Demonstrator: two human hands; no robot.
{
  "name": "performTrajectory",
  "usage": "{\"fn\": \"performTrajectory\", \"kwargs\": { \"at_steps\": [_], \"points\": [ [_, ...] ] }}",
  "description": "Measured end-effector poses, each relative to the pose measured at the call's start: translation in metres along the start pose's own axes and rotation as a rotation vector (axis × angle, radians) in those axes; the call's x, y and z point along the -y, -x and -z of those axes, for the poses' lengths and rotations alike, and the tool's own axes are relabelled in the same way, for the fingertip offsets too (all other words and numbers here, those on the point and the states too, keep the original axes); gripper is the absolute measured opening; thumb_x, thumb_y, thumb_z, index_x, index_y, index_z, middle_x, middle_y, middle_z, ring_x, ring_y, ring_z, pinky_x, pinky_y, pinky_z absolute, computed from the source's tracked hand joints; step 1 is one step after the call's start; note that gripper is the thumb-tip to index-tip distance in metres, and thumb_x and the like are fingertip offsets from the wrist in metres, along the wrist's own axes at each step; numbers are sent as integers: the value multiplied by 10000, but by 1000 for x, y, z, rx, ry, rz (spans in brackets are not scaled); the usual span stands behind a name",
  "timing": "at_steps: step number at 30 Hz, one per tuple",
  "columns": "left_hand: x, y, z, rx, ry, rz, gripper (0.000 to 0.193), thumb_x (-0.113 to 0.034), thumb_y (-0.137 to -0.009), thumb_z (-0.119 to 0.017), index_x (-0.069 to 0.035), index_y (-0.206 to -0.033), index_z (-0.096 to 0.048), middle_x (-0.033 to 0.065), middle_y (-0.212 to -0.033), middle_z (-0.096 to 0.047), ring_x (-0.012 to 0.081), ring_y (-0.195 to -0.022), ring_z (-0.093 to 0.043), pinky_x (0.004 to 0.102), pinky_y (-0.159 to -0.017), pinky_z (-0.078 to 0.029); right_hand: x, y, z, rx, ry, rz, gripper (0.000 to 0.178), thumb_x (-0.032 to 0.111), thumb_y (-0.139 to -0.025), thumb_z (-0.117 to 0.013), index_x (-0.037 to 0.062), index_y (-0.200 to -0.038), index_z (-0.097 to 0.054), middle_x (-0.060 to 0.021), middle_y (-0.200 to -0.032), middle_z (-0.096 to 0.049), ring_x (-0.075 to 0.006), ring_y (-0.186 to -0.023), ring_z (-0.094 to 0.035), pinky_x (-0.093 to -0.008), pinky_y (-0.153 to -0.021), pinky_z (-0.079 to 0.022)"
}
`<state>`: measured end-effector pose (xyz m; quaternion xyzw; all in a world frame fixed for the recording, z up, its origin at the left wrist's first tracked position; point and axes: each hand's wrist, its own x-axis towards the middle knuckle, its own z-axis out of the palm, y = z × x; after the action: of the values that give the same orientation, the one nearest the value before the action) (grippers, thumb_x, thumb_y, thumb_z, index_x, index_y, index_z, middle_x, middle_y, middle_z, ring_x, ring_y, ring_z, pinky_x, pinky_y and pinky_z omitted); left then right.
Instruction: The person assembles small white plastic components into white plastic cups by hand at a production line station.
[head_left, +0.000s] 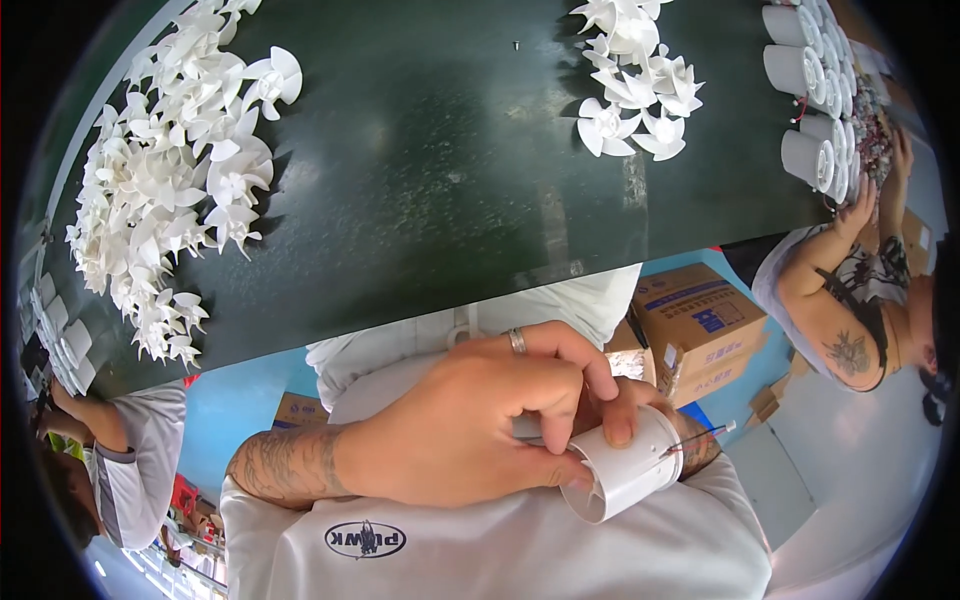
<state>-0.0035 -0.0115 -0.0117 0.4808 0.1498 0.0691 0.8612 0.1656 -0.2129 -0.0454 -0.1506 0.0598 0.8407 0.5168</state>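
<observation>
In front of my chest, my right hand (630,400) grips a white cylindrical plastic housing (632,466), its thumb pressed on the outer wall. Thin dark and red wires (690,440) stick out from the housing's right side and end in a small white connector (730,426). My left hand (470,430), with a ring on one finger, reaches across from the left. Its fingers are curled, and the thumb tip sits at the housing's open end. What those fingers pinch inside the rim is hidden.
White fan blades (160,180) lie heaped on the dark green table (420,200) at left, with a smaller group (640,80) at far right. White housings (805,155) stack at the right edge. A small screw (517,45) lies far back. Cardboard boxes (695,320) stand below; people work on both sides.
</observation>
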Motion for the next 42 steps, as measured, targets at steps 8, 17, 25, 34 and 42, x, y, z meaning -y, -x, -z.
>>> {"fn": "performTrajectory", "kwargs": {
  "at_steps": [8, 17, 25, 34, 42],
  "points": [
    [-5, 1, 6, 164, 119, 276, 344, -33, -720, -830, -30, -711, -486, 110, -1044, -599, 150, -887, -621, 271, -709, -532, 0, -17, -20, 195, 77, 115, 248, 90, -919, -630, 25, -1156, -598, -203, -1125, -603, -325, -1033, -591, -398, -852, -471],
    [-8, 7, -2, 3, 146, 226, 419, -82, -728, -838, -37, -1021, -543, 89, -1134, -535, 163, -1017, -588, 303, -851, -537, -27, -3, -8, -99, -286, 126, 379, 225, -835, -620, 33, -1158, -569, -255, -1057, -605, -403, -938, -607, -478, -761, -542],
    [-7, 8, -3, -97, -226, 27, 347, 13, -716, -733, -15, -1037, -605, 96, -964, -631, 193, -831, -693, 259, -774, -579, -19, -36, 14, 214, -955, -446, 471, 283, -794, -491, 22, -1171, -597, -235, -986, -637, -367, -685, -553, -416, -539, -468],
    [6, 6, -1, -116, -235, -107, 371, -39, -721, -803, -12, -1051, -636, 80, -887, -649, 159, -727, -711, 272, -590, -568, -30, -39, 38, 515, -1146, -718, 528, 340, -818, -510, 20, -1234, -569, -194, -1025, -650, -268, -724, -576, -372, -611, -482],
    [3, 0, -20, -302, -377, -285, 523, -172, -694, -836, -24, -1126, -582, 118, -1048, -583, 222, -720, -651, 302, -637, -551, -47, -25, 22, -304, 10, 385, 673, 188, -695, -845, 79, -1265, -503, -53, -1078, -577, -145, -972, -578, -286, -765, -495]
  ]
}}
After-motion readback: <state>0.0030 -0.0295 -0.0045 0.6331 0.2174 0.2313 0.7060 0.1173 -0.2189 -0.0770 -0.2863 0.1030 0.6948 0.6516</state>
